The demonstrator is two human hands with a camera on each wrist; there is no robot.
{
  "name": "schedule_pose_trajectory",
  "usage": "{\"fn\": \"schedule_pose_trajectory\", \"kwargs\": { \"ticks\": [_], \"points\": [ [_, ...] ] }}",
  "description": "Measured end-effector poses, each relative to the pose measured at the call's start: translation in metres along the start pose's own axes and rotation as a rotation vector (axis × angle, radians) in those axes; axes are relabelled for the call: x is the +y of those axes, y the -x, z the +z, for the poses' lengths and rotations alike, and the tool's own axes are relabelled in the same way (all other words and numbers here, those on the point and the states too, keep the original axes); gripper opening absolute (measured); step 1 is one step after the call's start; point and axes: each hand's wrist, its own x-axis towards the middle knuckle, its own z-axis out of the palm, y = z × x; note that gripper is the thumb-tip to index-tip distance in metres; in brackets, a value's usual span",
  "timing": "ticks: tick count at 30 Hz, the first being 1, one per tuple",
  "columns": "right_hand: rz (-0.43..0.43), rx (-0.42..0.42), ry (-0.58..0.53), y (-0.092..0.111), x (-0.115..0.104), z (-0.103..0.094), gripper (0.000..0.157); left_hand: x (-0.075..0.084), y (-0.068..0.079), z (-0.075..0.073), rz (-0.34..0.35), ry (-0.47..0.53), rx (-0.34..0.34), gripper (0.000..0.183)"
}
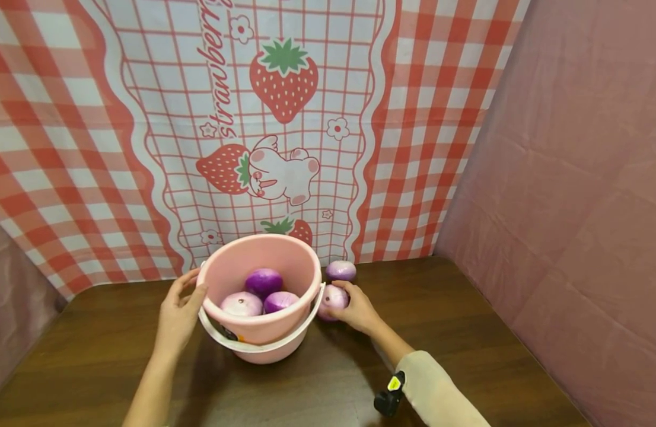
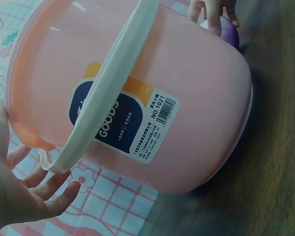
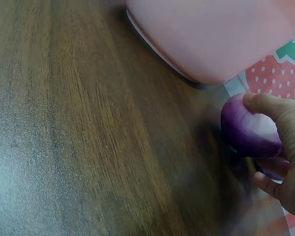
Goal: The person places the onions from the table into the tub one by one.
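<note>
A pink bucket (image 1: 274,332) with a white handle (image 2: 113,73) holds purple onions: a pale one (image 1: 241,304), a dark one (image 1: 264,282) and a two-toned one (image 1: 280,301). My left hand (image 1: 178,311) holds the bucket's left rim, thumb at the edge and fingers beside the handle's end; the other fingertips spread loosely in the left wrist view. On the bucket's right side, my right hand (image 1: 357,308) grips another onion (image 3: 248,128) between thumb and fingers, close by the bucket wall. Just behind it lies one more onion (image 1: 341,271).
The dark wooden table (image 1: 413,320) carries the bucket. A strawberry-print checked cloth (image 1: 285,148) hangs behind its back edge. Pink cloth (image 1: 573,178) rises along the right side. A printed label (image 2: 132,118) sits on the bucket's wall. The right wrist wears a black strap device (image 1: 389,394).
</note>
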Motion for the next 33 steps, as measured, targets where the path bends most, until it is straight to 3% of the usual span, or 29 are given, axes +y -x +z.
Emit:
{"fn": "schedule_pose_trajectory", "kwargs": {
  "ticks": [13,33],
  "points": [
    [0.063,0.024,-0.089,0.001,0.000,-0.014,0.065,0.000,-0.001,0.000,0.004,0.001,-0.001,0.045],
    [0.080,0.026,-0.095,-0.004,-0.013,-0.045,0.067,0.000,0.000,0.000,0.010,-0.003,0.001,0.045]
  ]
}}
